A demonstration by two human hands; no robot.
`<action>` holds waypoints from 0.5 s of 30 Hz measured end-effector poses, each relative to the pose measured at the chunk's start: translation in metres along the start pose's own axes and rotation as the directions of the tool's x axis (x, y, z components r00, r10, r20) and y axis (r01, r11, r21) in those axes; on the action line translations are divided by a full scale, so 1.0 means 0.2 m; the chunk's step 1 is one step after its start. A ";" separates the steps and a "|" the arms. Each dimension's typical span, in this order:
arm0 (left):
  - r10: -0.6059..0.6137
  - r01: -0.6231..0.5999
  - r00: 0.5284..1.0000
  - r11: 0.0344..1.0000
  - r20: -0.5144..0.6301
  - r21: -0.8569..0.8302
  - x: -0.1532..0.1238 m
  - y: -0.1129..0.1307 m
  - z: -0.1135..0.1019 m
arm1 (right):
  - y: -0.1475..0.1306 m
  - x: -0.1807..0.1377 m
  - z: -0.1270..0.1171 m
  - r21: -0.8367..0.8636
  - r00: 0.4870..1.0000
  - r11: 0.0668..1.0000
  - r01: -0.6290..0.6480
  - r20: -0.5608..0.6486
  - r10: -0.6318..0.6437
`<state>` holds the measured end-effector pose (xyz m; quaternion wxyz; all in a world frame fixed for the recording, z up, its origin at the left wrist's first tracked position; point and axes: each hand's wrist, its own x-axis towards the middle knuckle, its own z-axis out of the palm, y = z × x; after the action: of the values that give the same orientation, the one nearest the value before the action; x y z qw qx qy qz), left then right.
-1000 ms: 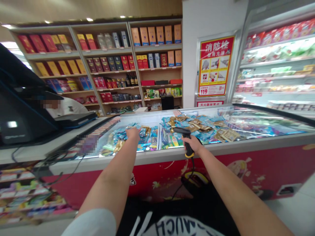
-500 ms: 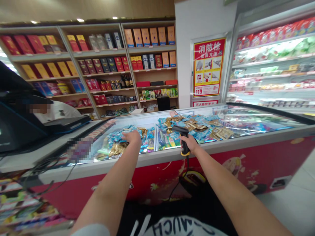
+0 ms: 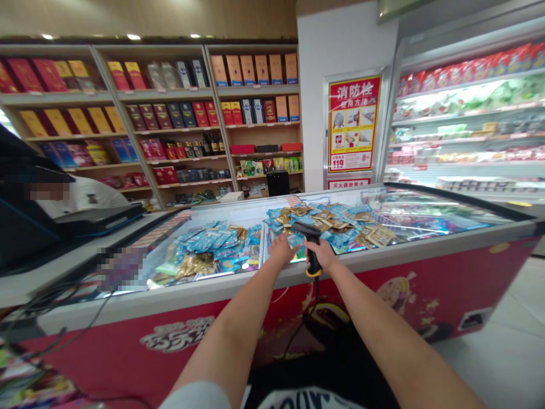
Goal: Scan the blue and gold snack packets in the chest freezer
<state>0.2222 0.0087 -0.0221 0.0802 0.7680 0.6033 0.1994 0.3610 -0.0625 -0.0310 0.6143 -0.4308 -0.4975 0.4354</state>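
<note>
A long red chest freezer with a clear glass lid (image 3: 426,284) runs across the view, its front printed with ice-cream pictures. Behind it stands a wall of pale wooden shelves (image 3: 170,94) stacked with red, yellow, orange and dark boxed goods, and to the right an open refrigerated display case (image 3: 464,113) with lit rows of packaged food. Between them, on a white pillar, hangs a red and yellow poster with printed characters (image 3: 352,125). At the left edge lies a grey worktop (image 3: 55,267) carrying a dark checkout screen (image 3: 17,227) and loose black cables, with a person in a white shirt (image 3: 91,196) behind it.

Under the freezer glass lie heaps of small blue and gold sachets (image 3: 213,244) on the left half and more of them on the right half.

Both bare arms stretch forward over the freezer's near rim. The right hand (image 3: 326,255) is clenched around the grip of a black handheld barcode scanner with a yellow band (image 3: 309,244), which stands upright above the glass near the middle divider, its head pointing left and its cable hanging down the freezer front. The left hand (image 3: 281,250) sits just beside the scanner's head, on or just over the glass; I cannot tell whether it is grasping anything.
</note>
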 end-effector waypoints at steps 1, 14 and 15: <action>-0.019 0.019 1.000 1.000 -0.005 0.012 0.00 0.01 0.01 | 0.00 0.00 0.00 0.003 1.000 1.000 -0.001 0.001 0.001; -0.113 0.110 0.994 0.986 -0.013 -0.127 0.08 -0.17 -0.02 | 0.02 0.01 0.00 0.027 1.000 1.000 -0.014 -0.007 0.014; -0.122 0.117 0.992 0.982 -0.024 -0.148 0.08 -0.18 -0.02 | 0.02 0.01 0.00 0.031 1.000 0.999 -0.012 -0.004 0.012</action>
<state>0.1912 0.0329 -0.0275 0.1383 0.7191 0.6333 0.2504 0.3611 -0.0602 -0.0339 0.6193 -0.4252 -0.4868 0.4458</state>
